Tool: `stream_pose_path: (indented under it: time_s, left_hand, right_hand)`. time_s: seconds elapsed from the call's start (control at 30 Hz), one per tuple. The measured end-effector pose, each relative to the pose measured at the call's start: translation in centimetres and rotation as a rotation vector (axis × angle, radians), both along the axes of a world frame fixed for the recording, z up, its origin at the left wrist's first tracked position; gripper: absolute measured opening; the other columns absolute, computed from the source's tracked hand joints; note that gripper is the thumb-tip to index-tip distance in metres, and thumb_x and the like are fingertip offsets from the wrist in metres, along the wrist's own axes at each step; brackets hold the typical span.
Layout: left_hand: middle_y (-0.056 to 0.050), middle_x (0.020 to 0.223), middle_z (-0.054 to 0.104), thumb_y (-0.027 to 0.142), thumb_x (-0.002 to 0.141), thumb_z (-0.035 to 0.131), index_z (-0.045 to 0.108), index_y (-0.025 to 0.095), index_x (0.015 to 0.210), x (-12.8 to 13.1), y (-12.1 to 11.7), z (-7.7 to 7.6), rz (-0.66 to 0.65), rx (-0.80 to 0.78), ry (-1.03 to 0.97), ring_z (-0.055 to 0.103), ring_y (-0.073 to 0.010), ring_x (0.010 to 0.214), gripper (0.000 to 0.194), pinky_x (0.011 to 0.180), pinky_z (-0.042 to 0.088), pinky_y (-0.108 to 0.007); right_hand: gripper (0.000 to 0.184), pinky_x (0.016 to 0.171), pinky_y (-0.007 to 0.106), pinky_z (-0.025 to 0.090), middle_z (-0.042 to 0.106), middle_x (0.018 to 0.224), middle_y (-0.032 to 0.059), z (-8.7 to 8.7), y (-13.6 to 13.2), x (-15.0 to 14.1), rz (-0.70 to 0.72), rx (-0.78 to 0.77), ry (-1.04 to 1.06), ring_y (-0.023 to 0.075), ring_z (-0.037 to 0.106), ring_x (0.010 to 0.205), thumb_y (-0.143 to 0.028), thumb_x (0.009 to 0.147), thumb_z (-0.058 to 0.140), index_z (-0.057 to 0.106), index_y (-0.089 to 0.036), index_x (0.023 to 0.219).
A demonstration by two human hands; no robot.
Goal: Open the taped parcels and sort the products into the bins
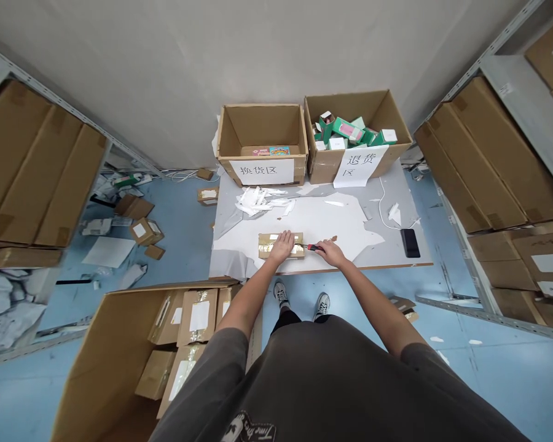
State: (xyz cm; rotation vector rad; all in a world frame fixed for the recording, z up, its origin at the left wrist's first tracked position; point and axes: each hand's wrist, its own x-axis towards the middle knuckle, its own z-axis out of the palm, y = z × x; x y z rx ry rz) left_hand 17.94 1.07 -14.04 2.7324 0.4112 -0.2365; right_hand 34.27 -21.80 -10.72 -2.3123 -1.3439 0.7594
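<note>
A small taped cardboard box [264,247] lies near the front edge of the white-covered table [313,215]. My left hand [282,245] rests flat on its top, fingers stretched out, steadying nothing else. In my right hand [330,252] is a red and black utility knife [312,247], its tip pointing left at the box's right part. Whether the blade is in the tape or only touching it, I cannot tell. Brown scraps lie just above my right hand.
Behind stand an open carton [262,172] with a few small packs and another carton [322,169] full of green boxes. Torn white paper [258,199] and a black phone [410,243] lie on the table. A large carton [87,362] of parcels is at my left; shelves flank both sides.
</note>
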Motion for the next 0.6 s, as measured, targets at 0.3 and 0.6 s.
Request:
stream_pose_path:
  time_s: [0.3,0.6]
  left_hand:
    - [-0.025,0.166,0.049,0.009,0.101,0.040,0.054,0.007,0.156,-0.8,-0.2,-3.5,-0.014,0.016,-0.145,0.037,-0.0330,0.163,0.056,0.135,0.029,-0.060]
    - [-0.022,0.166,0.051,0.016,0.107,0.042,0.060,0.010,0.151,-0.7,-0.1,-2.9,0.048,-0.064,-0.172,0.037,-0.0303,0.163,0.048,0.136,0.027,-0.056]
  right_hand:
    - [0.035,0.096,0.041,0.041,0.068,0.116,0.0152,-0.5,0.8,0.4,0.151,-0.070,-0.296,0.0322,0.055,0.110,-0.039,0.113,0.047,0.073,-0.026,0.134]
    - [0.029,0.098,0.041,0.043,0.071,0.115,0.0140,-0.8,0.5,1.3,0.078,-0.004,-0.147,0.0306,0.059,0.110,-0.037,0.111,0.052,0.075,-0.024,0.123]
